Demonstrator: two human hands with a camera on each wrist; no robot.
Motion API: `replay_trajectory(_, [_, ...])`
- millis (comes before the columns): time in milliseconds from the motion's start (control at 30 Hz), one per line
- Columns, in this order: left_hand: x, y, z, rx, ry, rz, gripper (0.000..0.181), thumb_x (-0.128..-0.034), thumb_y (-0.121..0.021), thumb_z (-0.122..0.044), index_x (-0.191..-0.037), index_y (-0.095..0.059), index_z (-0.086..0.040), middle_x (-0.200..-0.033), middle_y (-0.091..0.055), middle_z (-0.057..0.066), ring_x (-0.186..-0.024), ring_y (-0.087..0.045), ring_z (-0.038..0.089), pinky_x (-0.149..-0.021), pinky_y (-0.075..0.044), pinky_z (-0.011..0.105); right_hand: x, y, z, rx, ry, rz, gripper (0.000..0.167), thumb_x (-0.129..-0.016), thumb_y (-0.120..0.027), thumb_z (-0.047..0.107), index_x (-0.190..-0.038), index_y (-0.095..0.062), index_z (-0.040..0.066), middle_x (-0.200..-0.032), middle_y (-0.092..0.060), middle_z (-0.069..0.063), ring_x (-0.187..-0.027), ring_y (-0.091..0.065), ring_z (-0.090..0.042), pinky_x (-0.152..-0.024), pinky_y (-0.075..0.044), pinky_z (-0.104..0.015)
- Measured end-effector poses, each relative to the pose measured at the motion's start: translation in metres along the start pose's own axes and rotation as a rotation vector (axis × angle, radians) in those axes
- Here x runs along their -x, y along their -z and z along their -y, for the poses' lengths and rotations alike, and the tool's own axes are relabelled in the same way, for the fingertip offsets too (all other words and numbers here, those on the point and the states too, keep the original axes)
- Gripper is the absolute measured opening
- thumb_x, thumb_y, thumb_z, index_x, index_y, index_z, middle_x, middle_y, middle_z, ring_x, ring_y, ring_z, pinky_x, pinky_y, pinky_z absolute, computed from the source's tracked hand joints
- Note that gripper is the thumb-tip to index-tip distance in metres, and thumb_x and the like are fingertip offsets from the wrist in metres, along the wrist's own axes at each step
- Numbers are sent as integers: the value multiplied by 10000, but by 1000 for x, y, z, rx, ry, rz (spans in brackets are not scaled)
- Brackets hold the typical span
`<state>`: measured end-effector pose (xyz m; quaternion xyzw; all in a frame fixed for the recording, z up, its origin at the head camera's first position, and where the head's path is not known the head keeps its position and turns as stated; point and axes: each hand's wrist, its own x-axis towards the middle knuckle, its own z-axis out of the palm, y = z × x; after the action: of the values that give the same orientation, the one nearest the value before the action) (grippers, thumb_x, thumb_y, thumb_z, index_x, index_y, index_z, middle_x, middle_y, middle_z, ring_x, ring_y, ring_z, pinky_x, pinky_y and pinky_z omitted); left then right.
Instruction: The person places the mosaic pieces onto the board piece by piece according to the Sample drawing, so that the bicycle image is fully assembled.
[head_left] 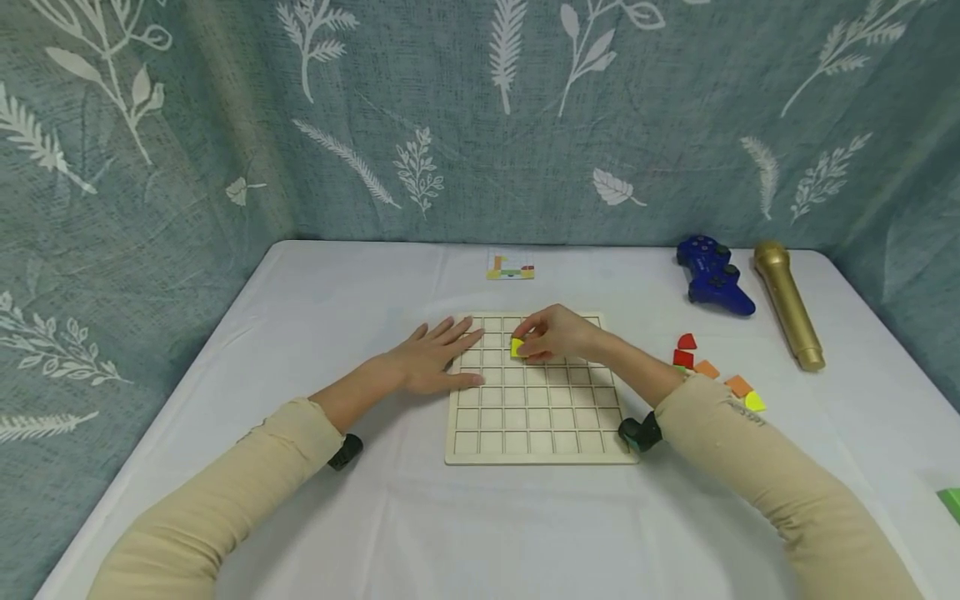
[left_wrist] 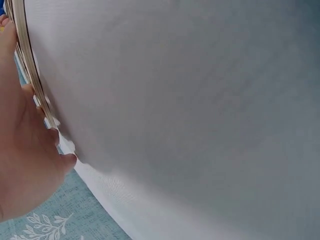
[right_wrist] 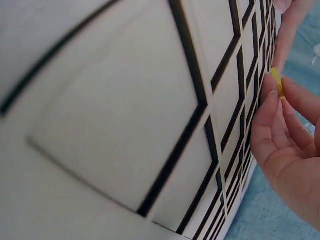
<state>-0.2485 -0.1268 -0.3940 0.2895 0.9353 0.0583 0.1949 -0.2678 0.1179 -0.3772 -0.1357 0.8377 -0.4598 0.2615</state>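
A pale grid board (head_left: 540, 419) lies flat on the white table. The right hand (head_left: 558, 333) pinches a small yellow piece (head_left: 516, 347) over the upper part of the grid, left of its middle. In the right wrist view the yellow piece (right_wrist: 277, 82) shows between the thumb and finger of the right hand (right_wrist: 287, 135). The left hand (head_left: 435, 358) rests with spread, straight fingers on the board's left edge. In the left wrist view the left hand (left_wrist: 30, 145) touches the board's edge (left_wrist: 31, 65).
Right of the board lie red pieces (head_left: 683, 358), orange pieces (head_left: 738, 386) and a yellow one (head_left: 754, 402). A small picture card (head_left: 511, 266) lies behind the board. Back right are a blue game controller (head_left: 712, 275) and a gold microphone (head_left: 789, 306). A green object (head_left: 951, 500) sits far right.
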Motion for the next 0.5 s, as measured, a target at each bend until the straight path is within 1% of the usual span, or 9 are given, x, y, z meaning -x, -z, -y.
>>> replay_trajectory(200, [-4,0,1,-4,-4,2,836,-911,-334,-703,-1545,-26,-255,-1584,60,0,-1434,72,238,-1130,34,506,1,-1,1,20,-4,-16,260,-896,-672,59,-1135,-647,-41,-861,-666,-105,-739,-668,-168,-707,-559,-288])
replay_trajectory(300, [-6,0,2,-17,-12,-7,839,-911,-330,-705,-1548,-34,-246,-1586,51,5,-1435,66,239,-1130,29,509,1,-2,2,29,-6,-29,250,-892,-677,61,-1119,-652,-40,-856,-668,-106,-735,-669,-172,-695,-558,-283])
replay_trajectory(500, [-7,3,1,-31,-19,-4,833,-919,-340,-690,-1548,-29,-241,-1586,52,11,-1436,65,238,-1131,24,509,0,-5,4,69,-10,-55,228,-885,-688,65,-1084,-667,-44,-827,-683,-101,-711,-671,-171,-672,-562,-281])
